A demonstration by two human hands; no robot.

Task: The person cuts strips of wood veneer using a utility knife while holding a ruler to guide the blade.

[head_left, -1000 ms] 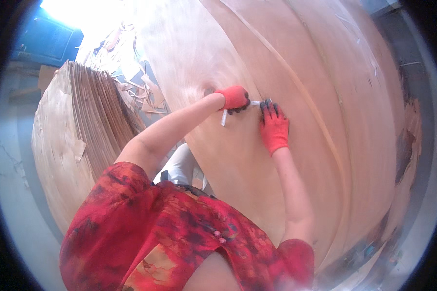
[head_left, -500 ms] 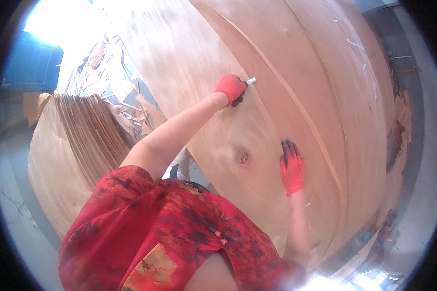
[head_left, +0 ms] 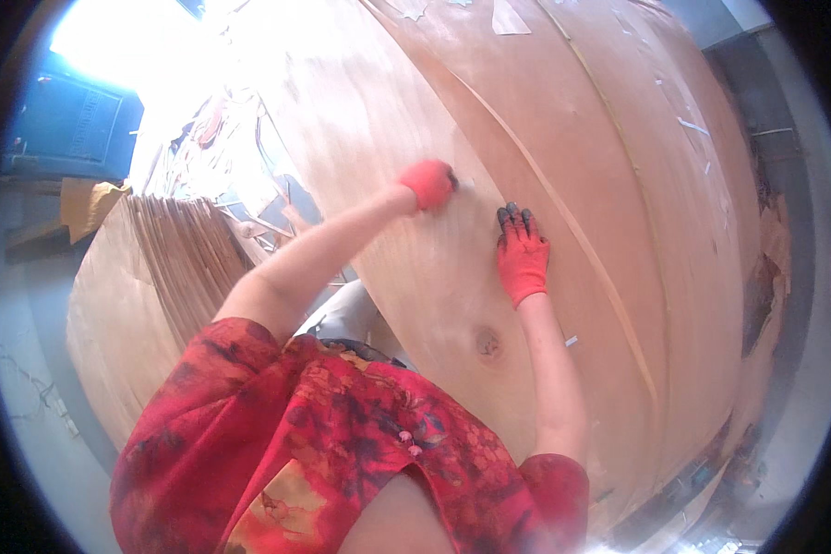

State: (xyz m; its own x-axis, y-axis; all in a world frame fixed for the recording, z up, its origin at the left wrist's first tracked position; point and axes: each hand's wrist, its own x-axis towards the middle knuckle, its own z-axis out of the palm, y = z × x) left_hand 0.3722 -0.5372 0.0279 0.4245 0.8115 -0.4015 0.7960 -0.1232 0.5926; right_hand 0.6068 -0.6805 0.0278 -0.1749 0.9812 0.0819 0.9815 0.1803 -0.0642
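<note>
My left hand [head_left: 428, 186], in a red glove with dark fingertips, is closed over the pale veneer sheet [head_left: 406, 268]. A small white end shows blurred just past its fingers; it looks like the short white stick seen a moment earlier, and its exact kind cannot be made out. My right hand [head_left: 523, 251], gloved the same way, lies flat with fingers stretched out near the seam where the pale sheet meets redder veneer [head_left: 563, 138]. A round knot [head_left: 487, 344] marks the pale sheet below my hands.
A narrow loose strip [head_left: 535, 171] curves along the redder veneer. To the left stands a stack of veneer sheets [head_left: 180, 258], with scraps [head_left: 203, 138] piled behind it. A blue cabinet-like box [head_left: 74, 125] is at far left. White bits of tape [head_left: 692, 126] dot the right side.
My left hand has come slightly down and left, still closed, with the white stick now mostly hidden. My right hand has slid forward and left along the veneer.
</note>
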